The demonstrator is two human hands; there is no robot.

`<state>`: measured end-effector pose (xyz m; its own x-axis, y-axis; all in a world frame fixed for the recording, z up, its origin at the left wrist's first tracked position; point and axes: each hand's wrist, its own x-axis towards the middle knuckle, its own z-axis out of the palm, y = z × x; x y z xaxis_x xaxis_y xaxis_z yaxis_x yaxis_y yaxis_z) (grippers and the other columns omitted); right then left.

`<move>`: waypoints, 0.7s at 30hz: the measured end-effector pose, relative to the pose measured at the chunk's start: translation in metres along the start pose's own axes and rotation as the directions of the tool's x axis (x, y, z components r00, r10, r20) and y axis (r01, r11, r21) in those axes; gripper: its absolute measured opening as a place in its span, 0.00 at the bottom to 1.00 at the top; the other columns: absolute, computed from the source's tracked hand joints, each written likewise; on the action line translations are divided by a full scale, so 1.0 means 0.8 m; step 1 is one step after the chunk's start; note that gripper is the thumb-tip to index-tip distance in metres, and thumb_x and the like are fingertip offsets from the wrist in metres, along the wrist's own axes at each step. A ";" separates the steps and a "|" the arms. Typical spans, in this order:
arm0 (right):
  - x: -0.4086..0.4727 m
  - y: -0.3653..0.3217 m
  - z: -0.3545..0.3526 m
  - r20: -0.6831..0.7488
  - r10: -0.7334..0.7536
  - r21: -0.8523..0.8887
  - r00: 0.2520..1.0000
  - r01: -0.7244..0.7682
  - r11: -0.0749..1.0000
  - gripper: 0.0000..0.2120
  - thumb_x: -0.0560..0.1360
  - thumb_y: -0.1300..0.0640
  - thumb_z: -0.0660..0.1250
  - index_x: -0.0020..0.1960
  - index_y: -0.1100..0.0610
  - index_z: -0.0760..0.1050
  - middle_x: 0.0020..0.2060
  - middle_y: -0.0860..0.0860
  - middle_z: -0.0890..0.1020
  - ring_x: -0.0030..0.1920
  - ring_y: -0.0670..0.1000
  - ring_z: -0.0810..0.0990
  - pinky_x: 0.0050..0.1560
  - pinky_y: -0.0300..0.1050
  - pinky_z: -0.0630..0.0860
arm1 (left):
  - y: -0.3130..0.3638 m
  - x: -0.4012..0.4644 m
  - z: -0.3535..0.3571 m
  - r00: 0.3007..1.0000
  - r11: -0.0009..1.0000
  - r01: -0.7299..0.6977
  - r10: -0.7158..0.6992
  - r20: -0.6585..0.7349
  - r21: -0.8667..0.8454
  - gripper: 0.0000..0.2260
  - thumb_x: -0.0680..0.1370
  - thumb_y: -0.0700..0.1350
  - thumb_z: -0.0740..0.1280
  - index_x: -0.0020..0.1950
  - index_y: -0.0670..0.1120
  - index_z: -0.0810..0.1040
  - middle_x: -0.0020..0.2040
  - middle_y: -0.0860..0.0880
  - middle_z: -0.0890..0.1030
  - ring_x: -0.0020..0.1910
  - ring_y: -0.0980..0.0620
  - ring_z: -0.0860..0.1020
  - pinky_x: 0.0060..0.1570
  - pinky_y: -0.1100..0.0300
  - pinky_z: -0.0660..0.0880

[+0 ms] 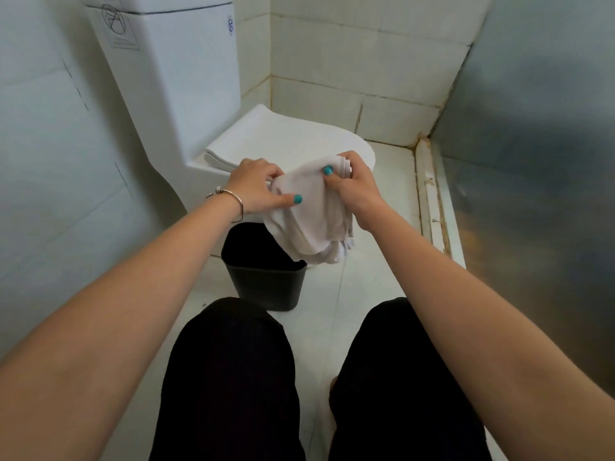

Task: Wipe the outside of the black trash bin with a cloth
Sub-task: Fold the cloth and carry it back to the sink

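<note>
- Nearest the camera, two knees in black trousers (pixel 233 377) fill the bottom of the view, bent above the white tiled floor (pixel 362 281).
- Both bare forearms reach forward from the lower corners and converge toward the middle of the scene, wrists slightly raised.
- The left hand (pixel 256 189) is closed on the left edge of a white cloth (pixel 312 214), thumb pressed on the near face with the fingers curled behind; a thin bracelet (pixel 233 197) circles that wrist.
- The right hand (pixel 352 184) is clenched around the upper right corner of the cloth, thumb on top and the folded corner bunched in the fist.
- The cloth is held in the air between the hands, its loose lower part hanging down in folds.
- The black trash bin (pixel 266 281) stands upright on the floor just beyond the left knee, below the cloth; the cloth's hanging end overlaps the far right part of its rim in view, and contact cannot be told.
- A white toilet (pixel 286 141) with its lid shut stands farther off, behind the bin, its tank at the far left.
</note>
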<state>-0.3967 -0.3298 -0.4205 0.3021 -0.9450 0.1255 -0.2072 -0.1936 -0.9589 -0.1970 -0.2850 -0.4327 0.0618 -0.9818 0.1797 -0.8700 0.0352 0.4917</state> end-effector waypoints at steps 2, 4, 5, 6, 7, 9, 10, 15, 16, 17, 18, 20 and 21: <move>0.018 0.009 -0.001 -0.005 0.010 0.014 1.000 -0.010 1.000 0.06 0.76 0.62 0.67 0.49 0.56 0.70 0.42 0.49 0.77 0.42 0.47 0.76 0.46 0.44 0.75 | -0.019 0.014 0.007 1.000 1.000 0.003 -0.003 -0.002 -0.023 0.30 0.58 0.71 0.66 0.45 0.49 0.80 0.49 0.47 0.80 0.53 0.47 0.75 0.57 0.56 0.70; 0.040 0.020 -0.003 -0.013 0.034 0.032 0.999 -0.034 0.999 0.06 0.76 0.60 0.67 0.51 0.56 0.72 0.45 0.50 0.78 0.45 0.49 0.77 0.50 0.48 0.77 | -0.033 0.029 0.013 0.997 0.970 0.071 -0.073 0.002 -0.231 0.18 0.65 0.57 0.76 0.46 0.47 0.80 0.48 0.49 0.80 0.50 0.52 0.75 0.53 0.61 0.70; 0.051 0.026 -0.003 -0.013 0.044 0.046 0.999 -0.044 0.998 0.06 0.76 0.59 0.68 0.51 0.55 0.72 0.46 0.50 0.78 0.46 0.49 0.77 0.51 0.49 0.77 | -0.041 0.038 0.016 0.993 0.938 0.114 -0.113 0.021 -0.329 0.12 0.69 0.49 0.76 0.47 0.46 0.79 0.47 0.49 0.79 0.48 0.54 0.75 0.49 0.63 0.70; 0.063 0.031 -0.002 -0.011 0.050 0.058 0.999 -0.050 0.997 0.06 0.76 0.59 0.68 0.51 0.54 0.72 0.46 0.50 0.79 0.47 0.49 0.77 0.52 0.51 0.77 | -0.048 0.049 0.019 0.990 0.905 0.143 -0.140 0.036 -0.401 0.09 0.70 0.44 0.76 0.46 0.47 0.78 0.45 0.49 0.79 0.45 0.55 0.75 0.45 0.64 0.70; 0.075 0.036 -0.001 -0.006 0.055 0.073 0.998 -0.055 0.996 0.06 0.76 0.59 0.68 0.50 0.53 0.72 0.47 0.50 0.78 0.47 0.50 0.77 0.50 0.51 0.77 | -0.055 0.060 0.023 0.986 0.878 0.161 -0.162 0.038 -0.450 0.08 0.71 0.42 0.75 0.44 0.49 0.77 0.42 0.50 0.78 0.41 0.56 0.74 0.42 0.65 0.70; 0.102 0.045 0.002 0.014 0.067 0.112 0.998 -0.068 0.991 0.06 0.76 0.58 0.68 0.46 0.50 0.71 0.45 0.51 0.77 0.45 0.51 0.75 0.44 0.49 0.73 | -0.066 0.084 0.033 0.979 0.829 0.177 -0.203 0.009 -0.530 0.08 0.71 0.41 0.74 0.41 0.51 0.76 0.37 0.53 0.76 0.36 0.58 0.71 0.38 0.67 0.69; 0.115 0.051 0.003 0.027 0.075 0.133 0.997 -0.078 0.988 0.07 0.76 0.58 0.67 0.45 0.49 0.70 0.44 0.51 0.76 0.44 0.51 0.74 0.41 0.48 0.71 | -0.072 0.097 0.038 0.974 0.797 0.177 -0.227 -0.014 -0.578 0.08 0.71 0.42 0.74 0.41 0.52 0.76 0.37 0.54 0.75 0.35 0.59 0.71 0.37 0.68 0.68; 0.186 0.082 0.014 0.079 0.109 0.210 0.991 -0.124 0.970 0.07 0.77 0.57 0.65 0.44 0.48 0.69 0.39 0.46 0.74 0.38 0.48 0.71 0.34 0.42 0.65 | -0.099 0.154 0.065 0.930 0.490 0.147 -0.364 -0.049 -0.859 0.16 0.62 0.53 0.78 0.41 0.44 0.80 0.46 0.42 0.79 0.45 0.48 0.77 0.51 0.51 0.75; 0.199 0.086 0.015 0.090 0.123 0.230 0.988 -0.141 0.963 0.06 0.78 0.56 0.65 0.45 0.48 0.69 0.40 0.47 0.74 0.39 0.49 0.71 0.35 0.43 0.65 | -0.103 0.166 0.069 0.923 0.448 0.130 -0.380 -0.057 -0.885 0.18 0.62 0.53 0.78 0.41 0.43 0.80 0.46 0.41 0.79 0.46 0.47 0.77 0.53 0.48 0.75; 0.211 0.089 0.016 0.100 0.138 0.255 0.985 -0.160 0.954 0.06 0.78 0.56 0.65 0.45 0.48 0.69 0.41 0.47 0.75 0.41 0.49 0.72 0.37 0.45 0.66 | -0.105 0.178 0.072 0.918 0.427 0.117 -0.391 -0.067 -0.897 0.17 0.62 0.52 0.78 0.41 0.43 0.79 0.46 0.41 0.78 0.46 0.46 0.77 0.52 0.48 0.75; 0.222 0.091 0.016 0.106 0.158 0.279 0.982 -0.182 0.943 0.06 0.78 0.57 0.65 0.46 0.48 0.70 0.42 0.47 0.76 0.42 0.50 0.73 0.40 0.47 0.68 | -0.103 0.188 0.071 0.914 0.427 0.108 -0.398 -0.079 -0.898 0.16 0.62 0.52 0.78 0.39 0.43 0.77 0.44 0.42 0.77 0.45 0.46 0.75 0.50 0.50 0.74; 0.241 0.089 0.014 0.115 0.206 0.311 0.972 -0.232 0.922 0.05 0.78 0.58 0.65 0.47 0.50 0.70 0.43 0.48 0.78 0.44 0.50 0.75 0.44 0.48 0.71 | -0.099 0.206 0.068 0.905 0.445 0.124 -0.418 -0.083 -0.887 0.16 0.63 0.53 0.77 0.36 0.46 0.75 0.41 0.44 0.75 0.43 0.48 0.73 0.45 0.53 0.71; 0.247 0.087 0.012 0.121 0.235 0.321 0.964 -0.262 0.910 0.04 0.78 0.59 0.65 0.48 0.51 0.70 0.44 0.48 0.78 0.45 0.50 0.76 0.45 0.48 0.72 | -0.096 0.214 0.065 0.900 0.445 0.147 -0.430 -0.067 -0.884 0.16 0.63 0.54 0.77 0.35 0.47 0.74 0.39 0.44 0.75 0.41 0.49 0.72 0.44 0.54 0.70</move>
<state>-0.3428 -0.5274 -0.4647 0.3550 -0.9250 -0.1352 0.0307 0.1561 -0.9873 -0.1454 -0.4653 -0.4839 0.4628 -0.8864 0.0069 0.0545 0.0363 0.9979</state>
